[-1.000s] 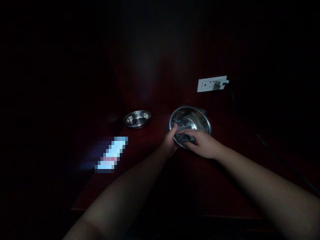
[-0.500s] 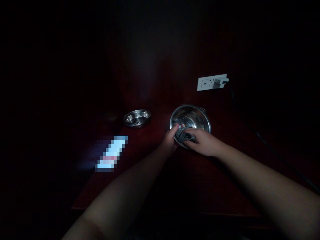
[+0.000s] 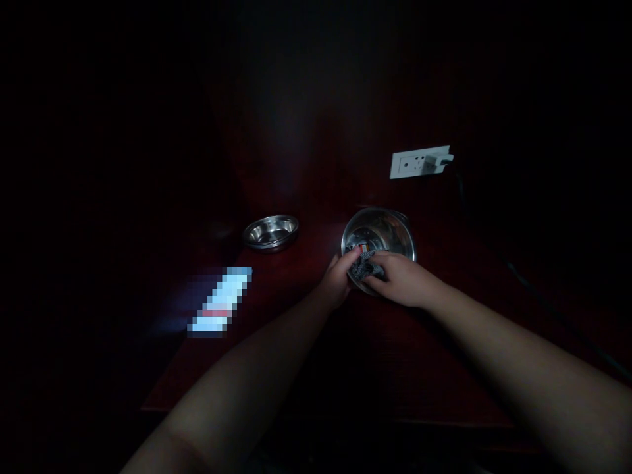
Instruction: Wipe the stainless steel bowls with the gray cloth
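A shiny steel pot (image 3: 395, 238) is tilted with its mouth toward me, and what looks like a handle shows at its back right. My left hand (image 3: 338, 281) is closed on the pot's near left rim, the thumb over the edge and the other fingers mostly hidden. In my right hand (image 3: 402, 280) is a bunched grey patterned cloth (image 3: 368, 264), pressed against the inner wall near the front rim. Beside the left thumb a small red and orange patch shows on or by the cloth.
Shallow steel dishes (image 3: 271, 230), seemingly stacked, sit to the left on the dark red table (image 3: 306, 368). A pixelated bright phone-like shape (image 3: 220, 303) lies near the left edge. Behind the pot, a wall socket (image 3: 419, 162) holds a plug, and a dark cable (image 3: 557, 313) runs down the right.
The pot's left rim and my left thumb have shifted slightly right. The cloth has bunched up differently under my right fingers, which stay inside the pot.
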### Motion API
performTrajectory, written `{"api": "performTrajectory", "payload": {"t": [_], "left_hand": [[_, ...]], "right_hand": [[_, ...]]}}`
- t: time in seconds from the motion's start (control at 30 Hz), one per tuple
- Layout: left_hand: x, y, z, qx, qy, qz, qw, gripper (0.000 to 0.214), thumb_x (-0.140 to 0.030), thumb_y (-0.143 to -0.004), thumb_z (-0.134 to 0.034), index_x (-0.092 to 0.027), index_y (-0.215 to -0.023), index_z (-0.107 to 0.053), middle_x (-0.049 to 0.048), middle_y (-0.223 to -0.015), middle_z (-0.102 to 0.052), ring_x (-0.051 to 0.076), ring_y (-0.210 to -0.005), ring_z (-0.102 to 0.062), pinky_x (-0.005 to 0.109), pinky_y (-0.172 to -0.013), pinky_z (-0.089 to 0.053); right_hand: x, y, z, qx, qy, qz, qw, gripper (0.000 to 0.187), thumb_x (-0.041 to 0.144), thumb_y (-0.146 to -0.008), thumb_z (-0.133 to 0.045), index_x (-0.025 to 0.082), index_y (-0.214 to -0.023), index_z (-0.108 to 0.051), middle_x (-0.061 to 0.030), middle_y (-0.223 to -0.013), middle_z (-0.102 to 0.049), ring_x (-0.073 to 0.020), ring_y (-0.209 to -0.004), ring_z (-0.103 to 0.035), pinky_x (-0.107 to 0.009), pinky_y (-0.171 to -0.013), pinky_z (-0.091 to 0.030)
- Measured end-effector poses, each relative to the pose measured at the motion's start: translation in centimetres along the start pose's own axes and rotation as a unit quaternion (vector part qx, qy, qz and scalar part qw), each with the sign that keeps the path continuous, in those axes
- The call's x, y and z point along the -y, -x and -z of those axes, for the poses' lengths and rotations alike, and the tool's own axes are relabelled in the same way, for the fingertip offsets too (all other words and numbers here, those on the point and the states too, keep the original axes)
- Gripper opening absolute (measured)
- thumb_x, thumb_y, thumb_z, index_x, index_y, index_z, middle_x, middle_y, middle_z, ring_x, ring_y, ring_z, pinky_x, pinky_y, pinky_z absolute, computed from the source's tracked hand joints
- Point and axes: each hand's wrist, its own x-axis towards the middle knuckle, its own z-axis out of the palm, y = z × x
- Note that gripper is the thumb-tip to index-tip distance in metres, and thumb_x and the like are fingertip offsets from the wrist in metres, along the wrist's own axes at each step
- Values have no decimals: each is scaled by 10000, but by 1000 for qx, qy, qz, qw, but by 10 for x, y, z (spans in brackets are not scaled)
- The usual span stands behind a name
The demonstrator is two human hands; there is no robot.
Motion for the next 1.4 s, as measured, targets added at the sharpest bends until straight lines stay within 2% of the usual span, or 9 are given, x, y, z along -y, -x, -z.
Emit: {"api": "performTrajectory", "payload": {"t": [0.2, 0.43, 0.57, 0.7, 0.8, 0.9, 1.0, 1.1, 1.4], "left_hand": [[-1, -1, 2, 0, -4, -1, 1000, 419, -376, -707, -626, -139, -1052, -605, 80, -950, -675, 215, -859, -629, 351, -803, -475], [-2, -2, 2, 3, 2, -13, 1000, 371, -357, -700, -614, -120, -984, -627, 75, -907, -680, 208, -875, -621, 338, -839, -455], [-2, -2, 2, -29, -10, 12, 999, 391, -338, -663, -623, -129, -994, -617, 69, -877, -681, 218, -828, -628, 363, -797, -472], [-3, -1, 1, -38, -6, 19, 999, 369, -308, -648, -606, -127, -970, -611, 65, -833, -676, 218, -791, -625, 365, -764, -479], [-3, -1, 0, -30, -1, 13, 999, 365, -297, -647, -588, -123, -967, -610, 56, -794, -669, 201, -752, -619, 352, -751, -473], [-1, -1, 1, -16, 2, 2, 1000, 360, -290, -646, -585, -127, -966, -616, 44, -777, -665, 185, -730, -610, 332, -744, -463], [1, -1, 2, -4, -1, -3, 1000, 337, -283, -637, -589, -131, -935, -632, 37, -771, -668, 181, -727, -608, 324, -749, -454], [1, -2, 2, -28, -3, 8, 1000, 315, -288, -626, -596, -137, -898, -640, 33, -745, -668, 182, -713, -608, 329, -747, -451], [-2, -2, -2, -27, 5, 18, 999, 348, -320, -650, -592, -135, -942, -624, 40, -764, -669, 201, -776, -617, 339, -781, -442]], "right_hand": [[-2, 0, -2, -20, 27, -2, 999, 217, 322, -753, -523, 158, -842, -634, -90, -833, -606, -213, -807, -560, -360, -741, -442], [-3, -1, -1, -32, 3, 29, 999, 200, 280, -736, -561, 176, -890, -635, -83, -893, -605, -224, -885, -548, -379, -785, -437], [-3, -1, -1, -33, -1, 43, 999, 256, 278, -724, -580, 179, -955, -628, -86, -917, -600, -235, -913, -535, -394, -807, -435], [-2, -1, 2, -37, 10, 45, 998, 224, 261, -710, -583, 182, -914, -631, -85, -920, -592, -238, -907, -525, -404, -816, -446], [-1, -1, 4, -63, 14, 63, 996, 269, 181, -675, -578, 194, -936, -641, -87, -1099, -565, -256, -1031, -494, -431, -901, -421], [-2, -2, 4, -88, 12, 88, 992, 409, 99, -659, -530, 224, -1035, -627, -48, -1311, -461, -273, -1225, -376, -478, -1023, -320], [-2, -2, 2, -76, -1, 88, 993, 498, 75, -674, -483, 229, -1138, -578, -30, -1382, -399, -267, -1303, -293, -504, -1062, -269], [-1, -1, 1, -54, -9, 80, 995, 529, 81, -677, -484, 220, -1183, -549, -36, -1411, -362, -274, -1328, -251, -513, -1069, -255], [-1, 1, 2, -27, 7, 61, 998, 535, 152, -676, -553, 230, -1205, -536, -56, -1414, -357, -321, -1312, -271, -588, -1042, -216]]}}
